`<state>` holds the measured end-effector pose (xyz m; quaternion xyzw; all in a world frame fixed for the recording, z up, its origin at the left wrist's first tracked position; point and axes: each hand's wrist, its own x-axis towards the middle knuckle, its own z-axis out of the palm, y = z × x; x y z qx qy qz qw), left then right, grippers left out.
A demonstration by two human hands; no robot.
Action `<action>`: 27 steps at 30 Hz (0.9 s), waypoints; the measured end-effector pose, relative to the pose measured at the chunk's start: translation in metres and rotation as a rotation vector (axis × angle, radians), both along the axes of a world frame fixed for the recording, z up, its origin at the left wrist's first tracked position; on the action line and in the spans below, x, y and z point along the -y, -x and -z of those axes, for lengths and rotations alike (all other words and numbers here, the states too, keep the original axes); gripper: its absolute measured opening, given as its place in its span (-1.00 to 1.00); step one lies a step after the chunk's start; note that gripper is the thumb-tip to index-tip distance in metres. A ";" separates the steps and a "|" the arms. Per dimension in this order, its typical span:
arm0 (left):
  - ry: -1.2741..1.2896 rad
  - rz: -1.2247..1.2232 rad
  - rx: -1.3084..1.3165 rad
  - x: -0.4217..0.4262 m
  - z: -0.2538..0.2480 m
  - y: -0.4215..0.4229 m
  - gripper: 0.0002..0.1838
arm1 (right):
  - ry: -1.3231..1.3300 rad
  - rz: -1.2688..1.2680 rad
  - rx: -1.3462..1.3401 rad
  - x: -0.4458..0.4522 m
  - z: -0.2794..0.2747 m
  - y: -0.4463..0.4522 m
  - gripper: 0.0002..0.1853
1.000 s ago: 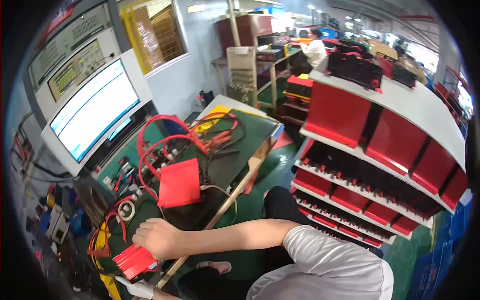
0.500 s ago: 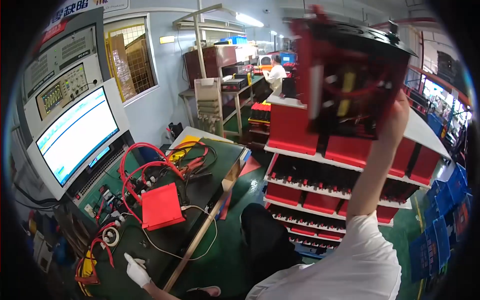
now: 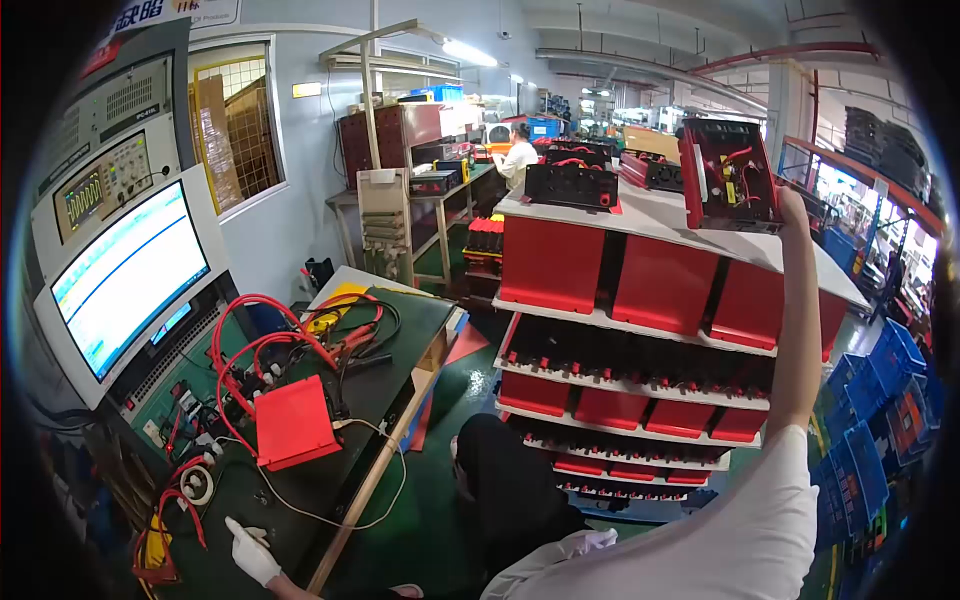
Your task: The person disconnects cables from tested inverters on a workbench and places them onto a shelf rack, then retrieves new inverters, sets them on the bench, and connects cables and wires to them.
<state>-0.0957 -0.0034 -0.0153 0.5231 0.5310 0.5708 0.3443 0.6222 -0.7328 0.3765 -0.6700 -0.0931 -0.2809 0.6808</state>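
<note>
My right hand (image 3: 792, 208) is at the end of my outstretched arm, closed on the edge of a red, open-topped device (image 3: 730, 180) with wires and a yellow part inside. The device is at the top of the white-shelved rack (image 3: 640, 222); whether it touches the shelf I cannot tell. At the lower left, my left hand (image 3: 252, 552), in a white glove, hovers at or rests on the dark bench top, fingers apart and holding nothing. A red cover or box (image 3: 296, 422) sits on the bench beyond it, beside thick red cables (image 3: 232, 350).
A monitor (image 3: 132, 280) and an oscilloscope (image 3: 90, 195) stand at the left. Black-and-red units (image 3: 572, 187) sit on the rack top. Blue crates (image 3: 852, 478) are stacked at the right. A co-worker (image 3: 518, 158) is at a far bench.
The red device has gone from the bench up and right, past my face, to the rack top in my right hand. My left hand has come free of it. The view has turned right.
</note>
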 end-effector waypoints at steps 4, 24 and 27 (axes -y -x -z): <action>0.012 -0.007 -0.017 0.001 -0.001 0.000 -0.27 | -0.060 -0.064 -0.100 0.009 0.006 -0.023 -0.58; 0.041 0.004 -0.080 -0.004 0.003 0.008 -0.26 | 0.531 0.149 0.179 -0.075 -0.027 0.089 -0.59; 0.029 0.001 -0.109 0.004 -0.005 0.004 -0.26 | 0.482 0.081 0.309 -0.118 -0.020 0.155 -0.64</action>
